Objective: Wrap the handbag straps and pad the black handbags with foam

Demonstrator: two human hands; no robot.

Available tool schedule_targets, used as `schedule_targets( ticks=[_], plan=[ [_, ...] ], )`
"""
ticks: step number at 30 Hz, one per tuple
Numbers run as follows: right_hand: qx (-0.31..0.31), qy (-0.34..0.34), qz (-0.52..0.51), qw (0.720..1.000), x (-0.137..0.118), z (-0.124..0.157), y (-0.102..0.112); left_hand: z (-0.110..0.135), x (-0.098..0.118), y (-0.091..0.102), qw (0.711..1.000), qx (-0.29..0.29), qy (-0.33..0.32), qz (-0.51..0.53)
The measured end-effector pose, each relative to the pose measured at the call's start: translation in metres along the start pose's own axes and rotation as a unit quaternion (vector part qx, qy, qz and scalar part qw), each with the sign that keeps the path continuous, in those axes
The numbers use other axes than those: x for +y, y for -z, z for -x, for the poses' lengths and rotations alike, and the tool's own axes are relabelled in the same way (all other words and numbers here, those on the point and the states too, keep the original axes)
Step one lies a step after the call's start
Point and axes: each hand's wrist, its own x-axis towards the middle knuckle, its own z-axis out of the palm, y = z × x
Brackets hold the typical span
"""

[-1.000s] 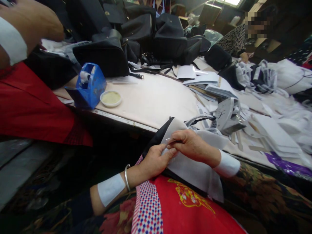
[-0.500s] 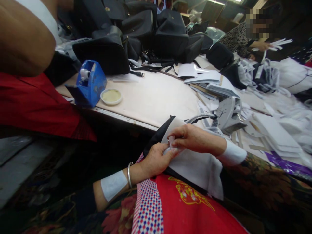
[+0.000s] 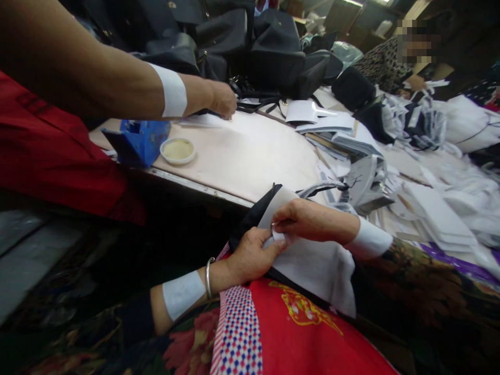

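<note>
Across my lap lies a bag piece (image 3: 322, 271), black on one face with a white backing, its near edge over my red apron (image 3: 312, 333). My left hand (image 3: 253, 255), with a silver bangle at the wrist, is closed on the bag piece, thumb on top. Just above it my right hand (image 3: 299, 217) is closed in a pinch at a small white strip (image 3: 278, 235), which lies between the two hands. A small metal-looking bit shows by the right fingertips; its kind is not clear. The fingertips are partly hidden.
A blue tape dispenser (image 3: 142, 141) and a round dish of yellowish paste (image 3: 178, 151) stand at the table's edge. A co-worker's arm (image 3: 195, 96) reaches in from the left. Black bags (image 3: 277, 57) fill the back; white pieces (image 3: 441, 219) are piled right.
The co-worker's arm at left has reached forward over the table, past the tape dispenser. My right fingers have shifted slightly on the white strip. My left hand has hardly moved.
</note>
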Motion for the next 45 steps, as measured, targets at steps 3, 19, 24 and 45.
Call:
schedule_targets(
  ticks=[3, 19, 24, 45],
  plan=[
    [-0.015, 0.000, 0.024, 1.000, -0.004, -0.005, 0.002, 0.000, -0.002, -0.001, 1.000, -0.002, -0.006, 0.007],
    [0.065, 0.045, 0.272, 0.959, -0.011, -0.006, -0.027, -0.006, -0.007, -0.007, 0.999, -0.013, -0.008, 0.052],
    [0.078, -0.006, 0.177, 0.981, -0.005, 0.000, -0.021, -0.005, -0.007, -0.007, 0.997, -0.022, 0.020, 0.071],
    [0.005, -0.015, 0.119, 0.993, -0.011, -0.007, -0.001, -0.005, -0.002, -0.005, 0.994, -0.021, 0.070, 0.086]
  ],
)
